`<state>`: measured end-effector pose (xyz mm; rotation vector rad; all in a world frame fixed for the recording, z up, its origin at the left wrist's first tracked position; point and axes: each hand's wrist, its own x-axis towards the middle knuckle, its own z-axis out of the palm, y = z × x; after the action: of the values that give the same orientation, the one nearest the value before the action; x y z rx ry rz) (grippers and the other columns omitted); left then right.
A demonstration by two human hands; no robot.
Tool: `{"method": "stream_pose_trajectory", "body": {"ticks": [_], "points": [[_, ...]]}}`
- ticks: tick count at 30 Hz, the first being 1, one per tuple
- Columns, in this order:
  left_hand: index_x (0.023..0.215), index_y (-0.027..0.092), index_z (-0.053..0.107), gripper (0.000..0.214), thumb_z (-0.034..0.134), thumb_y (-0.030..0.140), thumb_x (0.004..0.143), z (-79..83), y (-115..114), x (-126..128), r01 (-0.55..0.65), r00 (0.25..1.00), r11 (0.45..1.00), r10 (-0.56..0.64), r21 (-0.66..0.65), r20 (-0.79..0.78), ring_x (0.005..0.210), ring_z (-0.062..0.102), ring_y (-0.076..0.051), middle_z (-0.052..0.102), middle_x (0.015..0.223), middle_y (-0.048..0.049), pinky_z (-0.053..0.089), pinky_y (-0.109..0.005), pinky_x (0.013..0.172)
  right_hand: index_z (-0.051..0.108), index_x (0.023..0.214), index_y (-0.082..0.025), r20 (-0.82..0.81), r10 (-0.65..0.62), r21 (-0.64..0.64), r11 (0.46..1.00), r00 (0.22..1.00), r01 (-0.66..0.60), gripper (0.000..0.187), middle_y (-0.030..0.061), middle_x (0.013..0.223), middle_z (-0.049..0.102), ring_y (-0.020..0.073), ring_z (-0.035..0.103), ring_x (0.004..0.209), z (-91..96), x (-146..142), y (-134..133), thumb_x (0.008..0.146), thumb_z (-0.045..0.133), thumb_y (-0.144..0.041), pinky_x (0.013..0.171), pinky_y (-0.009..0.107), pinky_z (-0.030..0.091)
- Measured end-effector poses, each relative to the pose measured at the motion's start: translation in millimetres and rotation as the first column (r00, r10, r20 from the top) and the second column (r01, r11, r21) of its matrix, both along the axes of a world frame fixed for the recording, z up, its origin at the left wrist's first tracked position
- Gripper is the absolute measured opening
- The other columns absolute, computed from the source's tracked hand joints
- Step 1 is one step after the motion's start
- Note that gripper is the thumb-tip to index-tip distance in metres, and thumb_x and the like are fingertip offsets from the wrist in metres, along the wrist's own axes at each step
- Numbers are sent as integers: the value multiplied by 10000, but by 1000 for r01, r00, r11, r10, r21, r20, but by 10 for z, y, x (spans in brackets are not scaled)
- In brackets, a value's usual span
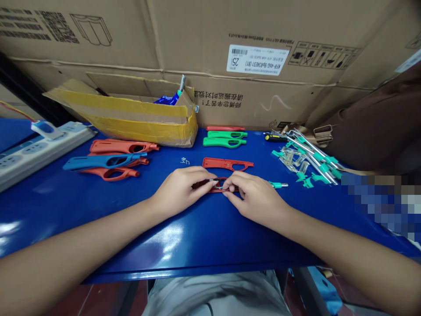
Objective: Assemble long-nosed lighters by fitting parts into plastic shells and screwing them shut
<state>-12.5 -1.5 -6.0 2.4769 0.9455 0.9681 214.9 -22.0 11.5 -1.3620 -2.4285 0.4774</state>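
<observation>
A red plastic lighter shell (210,186) lies flat on the blue table (204,237) in front of me. My left hand (182,188) rests on its left end, fingers closed around it. My right hand (253,195) pinches a small metal part at the shell's middle, where the fingertips of both hands meet. A teal-tipped metal piece (278,185) pokes out just right of my right hand. Another red shell half (227,164) lies just beyond my hands.
Red and blue shells (112,160) lie at the left, green and red ones (225,136) at the back. A pile of metal tubes with teal fittings (307,160) sits at the right. A taped carton (131,116), a power strip (36,147) and big cardboard boxes (230,57) ring the table.
</observation>
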Motion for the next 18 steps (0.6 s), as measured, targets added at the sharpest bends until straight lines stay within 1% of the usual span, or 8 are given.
{"method": "stream_pose_trajectory", "body": {"ticks": [9,14,16,18], "points": [[1056,169,758,160,628,231,986,-13,1,-2,6,1000,1000,-6,-9,4,866,714,-143,773,974,-36,529,-233,780,618,933,-214,-7,4,-19,1000,1000,-5,51,17,949,654,183,602,842,0,6,11,917,628,-167,735,316,412],[1048,181,760,155,622,220,989,-2,-2,0,15,1000,1000,-15,-24,0,849,708,-132,769,960,-23,518,-220,771,586,925,-211,-39,-13,-54,998,999,11,87,13,957,632,168,588,827,23,0,14,896,630,-142,718,308,400],[1045,182,760,155,621,219,989,6,-1,-3,15,1000,999,-15,-29,-1,850,707,-132,768,961,-24,517,-219,773,582,912,-211,-65,-11,-81,997,998,6,84,9,971,626,147,581,791,49,17,14,894,631,-146,703,295,402],[1047,178,761,157,623,223,988,10,-1,-6,13,1000,999,-13,-32,-1,847,706,-134,768,963,-28,516,-219,767,586,904,-213,-95,-6,-117,993,995,-6,64,-3,937,616,116,552,694,83,51,22,896,632,-169,665,280,404]]}}
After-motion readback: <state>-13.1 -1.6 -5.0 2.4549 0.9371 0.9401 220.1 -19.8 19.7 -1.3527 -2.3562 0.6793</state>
